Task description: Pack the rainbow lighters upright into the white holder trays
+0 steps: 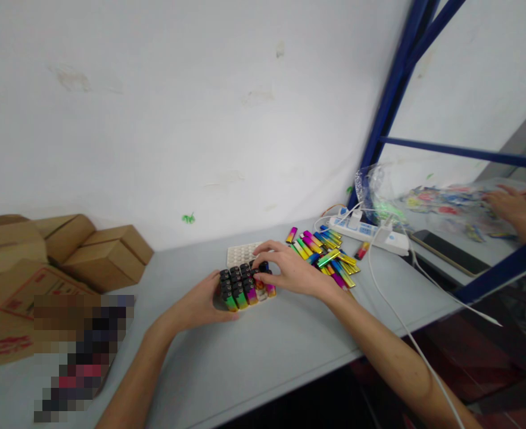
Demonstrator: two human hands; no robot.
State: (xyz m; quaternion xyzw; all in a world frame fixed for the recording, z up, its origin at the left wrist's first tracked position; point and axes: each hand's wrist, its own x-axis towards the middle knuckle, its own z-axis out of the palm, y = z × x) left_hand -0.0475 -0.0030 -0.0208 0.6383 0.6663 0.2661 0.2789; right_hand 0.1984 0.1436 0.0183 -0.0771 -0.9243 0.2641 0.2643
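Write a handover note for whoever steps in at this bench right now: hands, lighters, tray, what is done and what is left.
Left hand: steadies the near-left side of the white tray.
Right hand: fingertips on the black tops of the standing lighters; a firm grasp cannot be told.
Done: the tray's near rows hold upright lighters.
Left: the far slots are bare; a pile of loose lighters lies on the table right of the tray.
Nearby: power strip, cardboard boxes, another person's hand at the next bench.
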